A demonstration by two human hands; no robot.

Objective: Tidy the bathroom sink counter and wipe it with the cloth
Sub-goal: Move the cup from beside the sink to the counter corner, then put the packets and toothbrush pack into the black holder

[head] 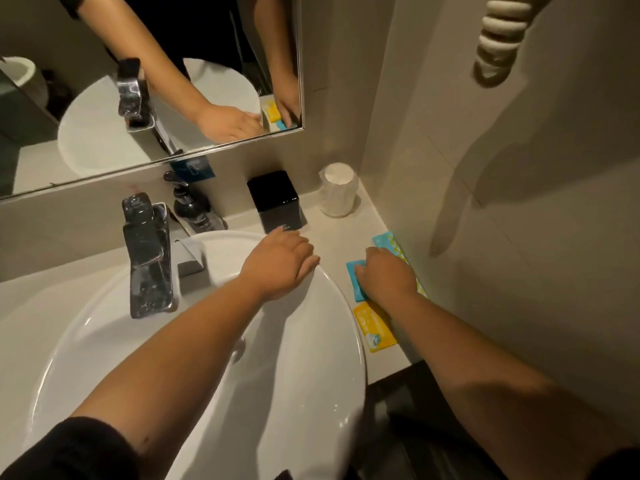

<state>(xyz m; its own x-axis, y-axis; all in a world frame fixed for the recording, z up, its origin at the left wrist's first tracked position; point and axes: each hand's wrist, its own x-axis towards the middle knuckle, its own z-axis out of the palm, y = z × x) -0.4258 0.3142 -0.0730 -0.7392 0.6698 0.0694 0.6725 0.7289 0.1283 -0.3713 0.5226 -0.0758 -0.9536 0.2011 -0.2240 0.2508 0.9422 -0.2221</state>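
My left hand (282, 263) rests palm down on the far right rim of the white basin (214, 358), fingers together, holding nothing I can see. My right hand (389, 275) presses down on a blue sachet (356, 284) on the narrow beige counter (332, 244) right of the basin. A second blue patterned sachet (388, 242) lies just beyond that hand against the wall. A yellow sachet (374, 327) lies nearer me by my right forearm. No cloth is in view.
Behind the basin stand a chrome tap (147, 258), a dark pump bottle (192, 206), a black square box (277, 202) and a wrapped cup (337, 194) in the corner. The mirror (149, 88) hangs above. A coiled cord (498, 39) hangs on the right wall.
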